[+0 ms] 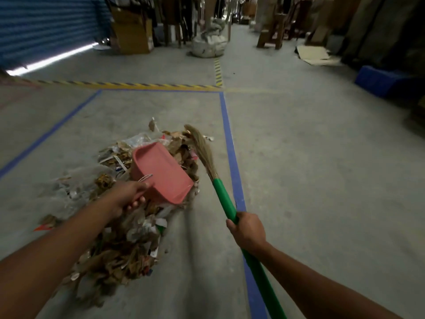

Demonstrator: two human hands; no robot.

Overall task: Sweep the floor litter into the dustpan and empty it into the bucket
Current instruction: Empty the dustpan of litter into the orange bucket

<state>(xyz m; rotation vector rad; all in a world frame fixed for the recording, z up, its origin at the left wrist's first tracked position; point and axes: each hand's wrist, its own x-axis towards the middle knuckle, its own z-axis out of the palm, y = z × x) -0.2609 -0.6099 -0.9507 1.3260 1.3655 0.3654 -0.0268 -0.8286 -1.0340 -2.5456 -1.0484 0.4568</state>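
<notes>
Head view of a concrete floor [310, 180]. The litter [119, 249], made up of dry leaves, paper scraps and plastic film, lies in one long heap from frame centre down to 7 o'clock.

The left hand [131, 194] has its fingers curled round the handle of the pink dustpan [161, 171]. The dustpan sits tilted over the heap's upper end, its long straight edge facing 3 o'clock toward the broom [224, 199]. Whether it rests on the litter cannot be told. The right hand [247, 231] grips the broom's green handle partway along. The bristles [202, 150] lie against the heap's 2 o'clock edge.

Blue tape [227, 125] frames the heap: one line runs just right of the broom, from 12 to 5 o'clock, and another slants off at 10 o'clock. The heap's right edge stays inside the near line. Hazard tape [138, 85] crosses the floor beyond the far blue line.

Bare floor opens at 3 o'clock, bounded by a blue crate [379, 81] and a cardboard sheet [315, 56] at 2 o'clock. At 12 o'clock an aisle narrows between a sack [209, 46] and wooden furniture [276, 31]. Boxes [133, 31] and a blue shutter [46, 26] close off 11 o'clock.
</notes>
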